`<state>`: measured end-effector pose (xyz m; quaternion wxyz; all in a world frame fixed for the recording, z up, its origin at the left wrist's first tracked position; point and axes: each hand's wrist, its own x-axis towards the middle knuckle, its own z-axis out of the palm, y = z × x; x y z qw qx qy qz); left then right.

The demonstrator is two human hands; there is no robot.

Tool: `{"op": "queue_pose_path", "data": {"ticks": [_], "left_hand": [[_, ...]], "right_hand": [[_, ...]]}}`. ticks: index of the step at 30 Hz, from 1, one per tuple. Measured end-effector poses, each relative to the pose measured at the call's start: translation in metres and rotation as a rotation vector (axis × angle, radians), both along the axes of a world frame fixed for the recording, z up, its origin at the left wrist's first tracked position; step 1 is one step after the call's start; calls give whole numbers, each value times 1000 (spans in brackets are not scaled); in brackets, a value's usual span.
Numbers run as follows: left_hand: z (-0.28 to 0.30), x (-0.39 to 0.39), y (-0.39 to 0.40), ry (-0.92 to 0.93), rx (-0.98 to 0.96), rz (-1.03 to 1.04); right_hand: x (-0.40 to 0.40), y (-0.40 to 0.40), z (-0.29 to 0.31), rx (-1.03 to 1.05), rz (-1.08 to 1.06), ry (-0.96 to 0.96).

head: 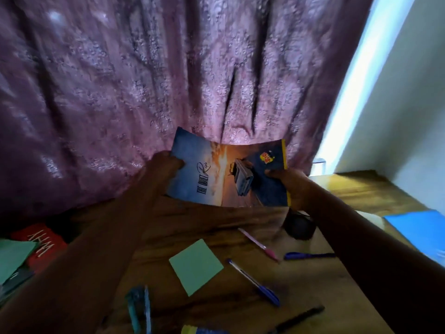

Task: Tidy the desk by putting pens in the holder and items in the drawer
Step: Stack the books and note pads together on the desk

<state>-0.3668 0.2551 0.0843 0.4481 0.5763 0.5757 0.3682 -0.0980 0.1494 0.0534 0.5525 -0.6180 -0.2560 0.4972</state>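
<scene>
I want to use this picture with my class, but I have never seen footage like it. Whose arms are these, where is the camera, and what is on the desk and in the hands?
There is no machine here: a person wears a camera on the head, looking forward and down, so you see their own arms. The left hand and right hand each grip one side of a thin book, held up above the wooden desk in front of a purple curtain. On the desk lie a green sticky-note pad, a pink pen, a blue pen, a black pen and a dark round pot, probably the pen holder.
</scene>
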Motion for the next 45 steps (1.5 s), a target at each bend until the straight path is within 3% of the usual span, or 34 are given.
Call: {"op": "queue_pose_path", "data": {"ticks": [6,12,21,27,32,36,41,44,45], "left_hand": [[54,127,-34,-217,6,-258],[57,296,-112,-203,28,-568],[8,514,-217,256,398,-833],[-51,578,-238,499,478,-908],[-89,596,-244,561,467,-907],[-110,600,-241,642,493,-889],[-135,599,-254,914,587,-969],[-152,597,-262,927,608,-1031],[-157,596,-266,915,627,-1059]], "right_hand": [[90,-115,53,207,-159,71],[198,-254,41,213,-444,154],[300,-391,-40,-31,-729,158],[315,-412,-87,-261,-611,32],[321,-417,-102,-397,-525,-79],[329,-427,-104,-583,-461,-285],[326,-430,-91,-925,-282,-1060],[319,-411,-83,-675,-280,-1487],[319,-406,-89,-577,-274,-1538]]}}
